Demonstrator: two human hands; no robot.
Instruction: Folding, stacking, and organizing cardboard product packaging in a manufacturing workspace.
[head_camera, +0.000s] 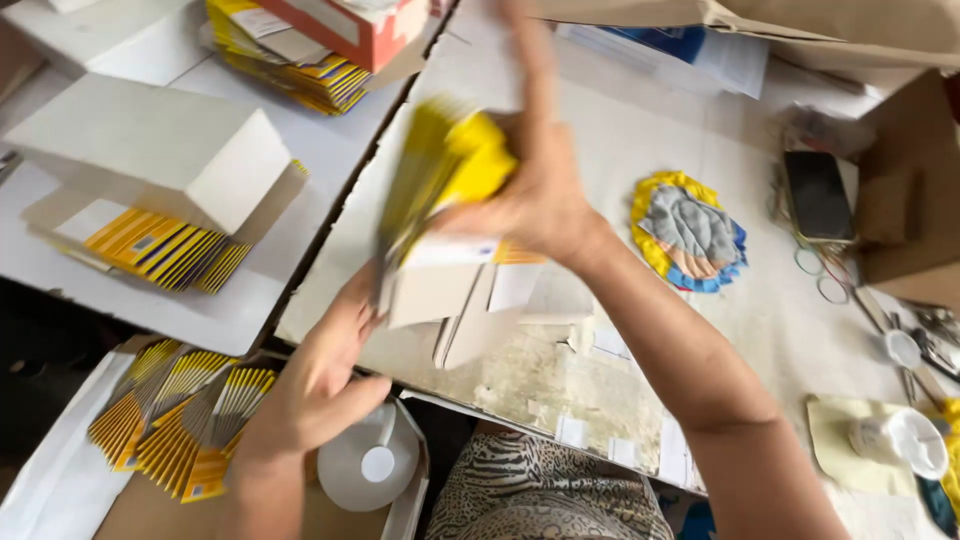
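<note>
My right hand (545, 190) is raised over the middle of the worktable and grips a blurred stack of yellow flat packets (440, 170). Just below it, my left hand (320, 375) reaches up at the lower edge of the same stack, near a white card (430, 290); its fingers are curled and whether it touches the stack is unclear. Folded white card pieces (480, 320) lie on the table under both hands.
Fanned yellow packets (180, 410) fill a box at lower left beside a white tape roll (368, 462). White boxes (160, 150) with more packets sit at left. A colourful cloth pad (690, 232), a dark phone (818, 195), rubber bands and a white cup (905, 440) lie at right.
</note>
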